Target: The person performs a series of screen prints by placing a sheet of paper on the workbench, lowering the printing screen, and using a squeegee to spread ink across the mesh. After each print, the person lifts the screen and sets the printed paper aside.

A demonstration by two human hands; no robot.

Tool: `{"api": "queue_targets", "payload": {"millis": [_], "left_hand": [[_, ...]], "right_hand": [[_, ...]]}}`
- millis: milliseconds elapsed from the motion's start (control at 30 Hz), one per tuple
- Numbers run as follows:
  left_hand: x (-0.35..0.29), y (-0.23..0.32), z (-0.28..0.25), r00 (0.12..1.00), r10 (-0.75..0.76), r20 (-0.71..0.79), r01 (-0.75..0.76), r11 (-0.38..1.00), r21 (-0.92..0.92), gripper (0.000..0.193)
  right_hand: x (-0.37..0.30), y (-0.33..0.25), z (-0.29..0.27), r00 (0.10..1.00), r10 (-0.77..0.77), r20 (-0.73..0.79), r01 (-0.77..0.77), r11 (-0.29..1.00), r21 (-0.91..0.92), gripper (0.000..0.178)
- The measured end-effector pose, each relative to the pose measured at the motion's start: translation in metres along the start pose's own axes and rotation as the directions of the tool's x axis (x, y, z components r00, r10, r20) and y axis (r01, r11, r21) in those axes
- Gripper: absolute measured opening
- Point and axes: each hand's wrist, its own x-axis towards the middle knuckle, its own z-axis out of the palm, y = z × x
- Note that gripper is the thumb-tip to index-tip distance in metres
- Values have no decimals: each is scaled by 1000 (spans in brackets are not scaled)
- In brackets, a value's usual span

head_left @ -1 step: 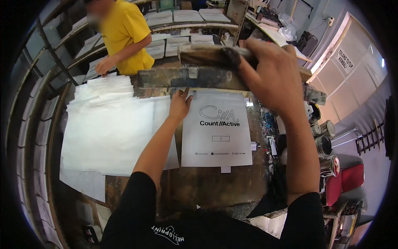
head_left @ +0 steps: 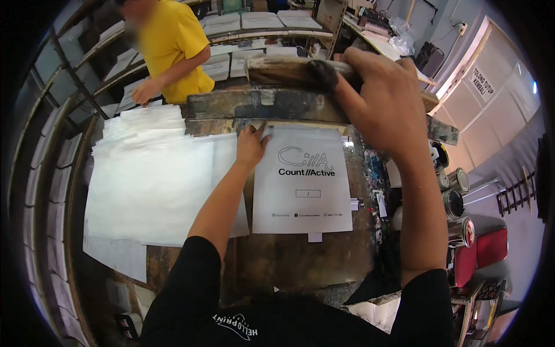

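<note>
A white, plastic-looking printed sheet [head_left: 302, 199] lies flat on the stained work board, with black line art and lettering on it. At its upper left corner is my left hand [head_left: 251, 144]; the index finger stretches forward and the thumb stands apart from it. My right hand [head_left: 384, 98] is raised at the far side, gripping an ink-stained wooden squeegee [head_left: 274, 72]. The thumb, smudged black, lies along it. Just below the squeegee, the dark, stained wooden bar of a raised screen frame [head_left: 231, 105] crosses above the sheet's far edge. Some of my right fingers are hidden.
Left of the printed sheet spreads a thick pile of white sheets [head_left: 150, 191]. Behind it stands a person in a yellow shirt [head_left: 176, 49]. Several ink cans [head_left: 461, 232] line the board's right side, near a red chair [head_left: 491, 251]. Racks with stacked sheets [head_left: 263, 20] fill the back.
The screen frame and squeegee have shifted very slightly to the left and up with my right hand. My left hand stays almost where it was, at the sheet's corner.
</note>
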Motion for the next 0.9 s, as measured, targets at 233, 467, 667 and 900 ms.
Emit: {"api": "queue_targets", "payload": {"millis": [233, 467, 667, 900], "left_hand": [[14, 17, -22, 964, -240, 114, 256, 954, -154, 16], [-62, -15, -168, 844, -468, -261, 440, 884, -159, 21], [-148, -130, -291, 802, -384, -457, 487, 864, 127, 25], [-136, -126, -355, 637, -484, -599, 754, 553, 354, 61]], "right_hand": [[28, 12, 2, 999, 24, 22, -24, 1000, 17, 53], [18, 3, -1, 996, 41, 80, -34, 996, -77, 55], [-9, 4, 9, 999, -28, -42, 25, 998, -52, 55], [-17, -9, 2, 1000, -21, -21, 20, 997, -69, 46]]}}
